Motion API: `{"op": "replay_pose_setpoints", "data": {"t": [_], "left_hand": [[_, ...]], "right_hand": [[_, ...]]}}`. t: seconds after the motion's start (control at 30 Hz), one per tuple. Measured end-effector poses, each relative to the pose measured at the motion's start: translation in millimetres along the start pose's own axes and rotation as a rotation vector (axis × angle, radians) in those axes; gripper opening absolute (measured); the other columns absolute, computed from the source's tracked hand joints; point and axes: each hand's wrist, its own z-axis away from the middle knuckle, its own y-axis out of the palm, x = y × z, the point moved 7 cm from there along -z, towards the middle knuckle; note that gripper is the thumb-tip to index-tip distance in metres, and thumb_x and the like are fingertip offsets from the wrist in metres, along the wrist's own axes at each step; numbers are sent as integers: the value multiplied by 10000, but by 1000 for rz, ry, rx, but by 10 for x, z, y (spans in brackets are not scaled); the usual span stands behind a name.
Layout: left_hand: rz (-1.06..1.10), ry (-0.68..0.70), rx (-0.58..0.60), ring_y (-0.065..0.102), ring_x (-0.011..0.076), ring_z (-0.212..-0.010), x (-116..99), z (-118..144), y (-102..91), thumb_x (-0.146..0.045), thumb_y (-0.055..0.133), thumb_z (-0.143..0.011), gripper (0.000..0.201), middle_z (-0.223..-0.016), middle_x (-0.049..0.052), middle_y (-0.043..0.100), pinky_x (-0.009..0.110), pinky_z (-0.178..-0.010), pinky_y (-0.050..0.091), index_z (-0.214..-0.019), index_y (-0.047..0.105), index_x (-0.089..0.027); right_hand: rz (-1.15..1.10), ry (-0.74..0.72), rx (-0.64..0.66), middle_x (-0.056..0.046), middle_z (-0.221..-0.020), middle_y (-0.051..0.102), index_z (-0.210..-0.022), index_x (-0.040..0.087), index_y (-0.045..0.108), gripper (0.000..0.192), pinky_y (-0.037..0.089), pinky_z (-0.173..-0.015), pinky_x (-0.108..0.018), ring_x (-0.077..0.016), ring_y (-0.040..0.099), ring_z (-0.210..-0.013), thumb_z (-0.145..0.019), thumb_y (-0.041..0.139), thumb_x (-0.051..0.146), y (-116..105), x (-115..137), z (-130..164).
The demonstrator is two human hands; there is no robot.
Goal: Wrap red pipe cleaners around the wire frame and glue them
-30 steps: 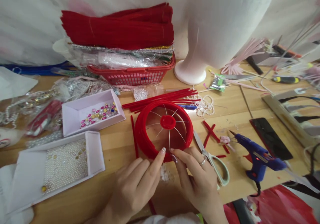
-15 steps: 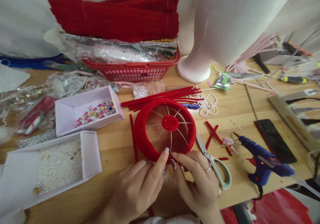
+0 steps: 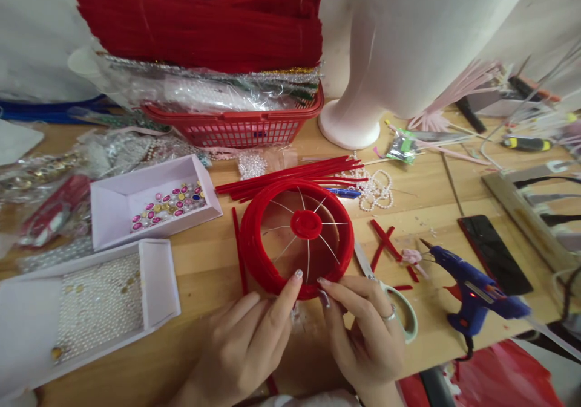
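Observation:
A red fuzzy ring with thin wire spokes running to a small red hub lies in front of me. My left hand grips the ring's near edge, its index finger on top and the thumb mostly hidden. On the same edge, a little to the right, my right hand pinches the rim between thumb and index finger; a ring is on one finger. Just right of the red ring lie scissors with pale green handles, partly behind my right hand. Red fuzzy strips lie behind the ring.
Two white boxes hold gems and pearl beads at left. A red basket and a white stand are at the back. A blue glue gun, a phone and cut red strips lie right.
My right hand's fingertips have shifted right along the rim, leaving a wider gap from my left index finger. The whole view has moved slightly.

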Motion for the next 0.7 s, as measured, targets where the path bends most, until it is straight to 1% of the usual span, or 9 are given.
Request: {"op": "replay_pose_setpoints", "data": {"t": [0.13,0.27,0.37,0.43,0.53,0.7], "left_hand": [[10,-9,-7,535,121,-537,-4,-24,-26,-23,538,-959,380,-746,1,749,304,-563,419,-1337,574,-38],[9,-9,-49,541,121,-560,-14,-54,-87,-11,527,-963,322,-812,37,767,298,-601,443,-1277,597,-18],[-26,-8,-46,539,123,-563,-6,-57,-100,-29,513,-983,297,-741,21,734,290,-604,445,-1263,611,-28],[-52,-3,-50,545,125,-570,-3,-46,-109,-37,507,-990,300,-687,2,699,284,-602,442,-1267,619,-45],[-48,13,-45,540,119,-573,-12,-25,-110,-40,515,-985,310,-682,-9,679,281,-595,433,-1277,620,-53],[6,34,-6,466,120,-526,-33,-18,-63,-43,494,-989,329,-609,-49,604,290,-563,388,-1301,602,-50]], "right_hand": [[56,38,-48,-43,-929,646,-1133,195,681,346,576,-643,-260,-142,645,-794,-878,612,-28,-48,-79,70],[96,52,-78,-52,-997,643,-1130,202,701,346,588,-733,-292,-154,653,-871,-870,637,-17,-66,-104,92],[101,60,-89,-58,-1048,643,-1135,212,711,355,590,-781,-314,-167,654,-926,-868,647,-13,-73,-104,103],[96,66,-89,-61,-1065,639,-1162,217,708,389,588,-777,-315,-171,652,-933,-864,643,-24,-71,-107,114],[90,67,-82,-66,-1077,632,-1200,228,700,429,582,-746,-316,-177,652,-925,-865,631,-30,-58,-116,132],[114,82,-92,-62,-1072,602,-1194,266,709,413,578,-725,-335,-180,636,-900,-877,644,11,-58,-153,159]]}}
